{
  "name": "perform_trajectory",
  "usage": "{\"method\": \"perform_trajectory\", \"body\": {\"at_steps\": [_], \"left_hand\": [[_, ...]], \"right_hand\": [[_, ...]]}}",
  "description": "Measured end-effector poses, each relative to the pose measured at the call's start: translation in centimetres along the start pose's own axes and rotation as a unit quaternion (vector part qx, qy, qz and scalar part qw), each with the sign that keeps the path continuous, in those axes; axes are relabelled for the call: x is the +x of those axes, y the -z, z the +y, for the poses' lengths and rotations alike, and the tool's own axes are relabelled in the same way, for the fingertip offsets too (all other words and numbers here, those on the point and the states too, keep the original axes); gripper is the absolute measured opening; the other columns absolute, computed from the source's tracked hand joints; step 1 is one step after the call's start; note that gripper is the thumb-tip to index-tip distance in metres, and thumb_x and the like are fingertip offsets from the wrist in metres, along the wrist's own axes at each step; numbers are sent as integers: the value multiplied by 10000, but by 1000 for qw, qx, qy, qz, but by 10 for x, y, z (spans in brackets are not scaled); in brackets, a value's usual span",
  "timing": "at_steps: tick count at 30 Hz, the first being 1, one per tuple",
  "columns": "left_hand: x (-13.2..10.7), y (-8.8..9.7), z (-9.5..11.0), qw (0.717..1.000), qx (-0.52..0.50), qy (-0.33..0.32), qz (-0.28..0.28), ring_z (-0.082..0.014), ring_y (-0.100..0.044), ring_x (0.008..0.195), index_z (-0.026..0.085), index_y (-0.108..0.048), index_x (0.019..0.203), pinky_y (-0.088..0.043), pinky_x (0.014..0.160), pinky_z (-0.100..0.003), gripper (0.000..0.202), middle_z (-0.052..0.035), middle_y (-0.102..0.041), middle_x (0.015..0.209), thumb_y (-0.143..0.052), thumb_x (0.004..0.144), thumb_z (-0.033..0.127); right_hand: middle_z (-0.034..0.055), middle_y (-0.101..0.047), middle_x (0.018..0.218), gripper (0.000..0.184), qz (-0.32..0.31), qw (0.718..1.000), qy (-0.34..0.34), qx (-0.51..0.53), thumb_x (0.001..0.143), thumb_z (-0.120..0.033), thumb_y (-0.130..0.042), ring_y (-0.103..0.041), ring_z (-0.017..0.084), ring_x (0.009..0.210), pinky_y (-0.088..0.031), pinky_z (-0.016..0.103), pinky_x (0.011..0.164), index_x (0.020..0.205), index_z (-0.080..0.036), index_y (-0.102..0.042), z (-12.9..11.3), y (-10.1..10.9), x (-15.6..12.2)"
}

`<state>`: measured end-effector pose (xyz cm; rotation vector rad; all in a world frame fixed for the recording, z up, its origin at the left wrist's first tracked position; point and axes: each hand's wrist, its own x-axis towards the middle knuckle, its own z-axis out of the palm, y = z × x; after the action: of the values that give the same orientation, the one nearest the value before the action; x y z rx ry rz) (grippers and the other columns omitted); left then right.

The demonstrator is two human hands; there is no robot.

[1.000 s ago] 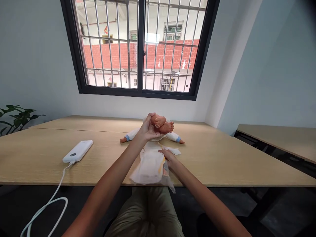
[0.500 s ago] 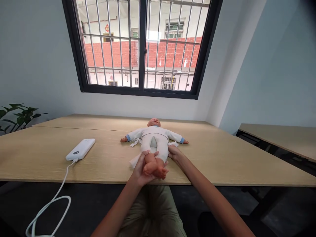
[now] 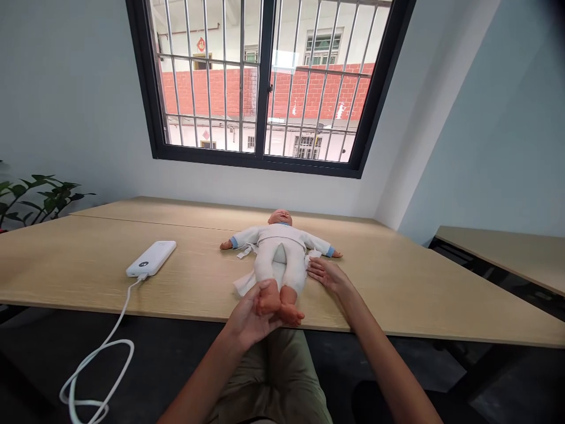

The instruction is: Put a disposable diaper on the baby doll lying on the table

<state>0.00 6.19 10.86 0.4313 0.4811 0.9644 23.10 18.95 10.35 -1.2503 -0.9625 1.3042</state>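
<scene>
A baby doll [image 3: 281, 246] lies on its back on the table, its head toward the window and its feet near the front edge. It wears a white outfit with blue cuffs. My left hand [image 3: 252, 315] is closed around the doll's foot on the left, thumb over the ankle and fingers under the feet. Beside the doll's hip on the right, my right hand [image 3: 329, 274] has its fingers stretched out, the tips against the leg and a white cloth piece [image 3: 312, 255]. A white sheet [image 3: 244, 284] lies partly under the doll's legs.
A white power bank [image 3: 152, 258] with a white cable [image 3: 115, 330] plugged in lies on the left of the wooden table [image 3: 198, 294]. The cable hangs over the front edge. A plant [image 3: 48, 200] stands at far left, and a barred window [image 3: 260, 88] is ahead.
My right hand has come out from behind the doll's hip and its fingers now show. The doll's legs lie slightly lower and further apart. The camera view has shifted a little.
</scene>
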Motion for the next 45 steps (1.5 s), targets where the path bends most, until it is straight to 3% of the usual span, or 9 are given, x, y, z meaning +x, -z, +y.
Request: {"method": "perform_trajectory", "body": {"at_steps": [4, 9, 12, 15, 22, 26, 31, 38, 45], "left_hand": [[-17, 2, 3, 992, 15, -80, 98, -171, -665, 734, 175, -567, 1099, -555, 785, -332, 194, -34, -654, 844, -525, 916, 225], [-15, 20, 17, 941, 252, -198, 107, -152, -639, 808, 272, -474, 1412, -519, 744, -264, 802, -30, -659, 1066, -788, 676, 232], [-8, 42, 32, 849, 457, -237, 116, -191, -631, 846, 168, -669, 1242, -495, 765, -279, 627, -55, -680, 1044, -749, 627, 260], [-6, 60, 50, 775, 544, -293, 133, -276, -613, 1070, 154, -741, 1123, -485, 898, -336, 501, -84, -692, 1150, -654, 641, 259], [-9, 73, 77, 695, 629, -310, 158, -289, -634, 1055, 174, -744, 1124, -487, 951, -386, 476, -94, -701, 1150, -616, 694, 333], [0, 73, 79, 673, 646, -315, 178, -281, -646, 953, 187, -747, 1076, -525, 885, -398, 410, -114, -670, 1126, -609, 723, 346], [8, 60, 80, 617, 679, -369, 148, -341, -568, 1136, 239, -776, 930, -410, 1072, -479, 271, -111, -656, 1112, -617, 713, 209], [32, 42, 98, 695, 632, -344, 15, -314, -393, 1387, 265, -762, 985, -214, 1227, -430, 434, -62, -583, 1369, -628, 620, 73], [84, 16, 107, 768, 556, -318, -9, -310, -588, 1165, 167, -732, 1052, -400, 1098, -361, 479, -92, -699, 1147, -805, 584, 97]], "right_hand": [[113, -670, 1241, 276, 99, 956, 219, -170, 789, -255, -658, -615, 270, 1171, -495, 431, 1010, 1059, -200, -647, 7, -8, -30], [58, -744, 1061, 300, -154, 782, 434, -420, 963, -218, -417, -677, 218, 1030, -361, 493, 1141, 1073, -202, -696, 14, -45, -73], [62, -754, 1001, 330, -173, 695, 455, -528, 969, -134, -395, -690, 204, 982, -268, 496, 1198, 1071, -182, -706, 12, -53, -81], [62, -755, 943, 332, -155, 666, 437, -584, 955, -97, -413, -694, 192, 933, -290, 454, 1194, 1065, -174, -717, 5, -41, -77], [106, -672, 1150, 453, -149, 601, 423, -662, 823, -41, -522, -608, 256, 1121, -384, 468, 1105, 1217, -198, -682, -5, -15, -67], [81, -670, 1155, 459, -187, 605, 429, -644, 776, -50, -549, -591, 255, 1120, -355, 464, 1118, 1171, -225, -704, 6, -32, -72], [91, -693, 971, 346, -193, 612, 434, -632, 779, -36, -494, -607, 254, 987, -404, 418, 1039, 1020, -167, -706, 11, -43, -70], [59, -707, 961, 336, -139, 759, 424, -475, 770, -41, -443, -620, 230, 865, -470, 333, 817, 953, -206, -672, -14, -2, -57], [73, -723, 1098, 208, -116, 830, 414, -355, 858, -304, -595, -633, 282, 1023, -473, 382, 918, 1007, -212, -707, -38, -4, -25]]}}
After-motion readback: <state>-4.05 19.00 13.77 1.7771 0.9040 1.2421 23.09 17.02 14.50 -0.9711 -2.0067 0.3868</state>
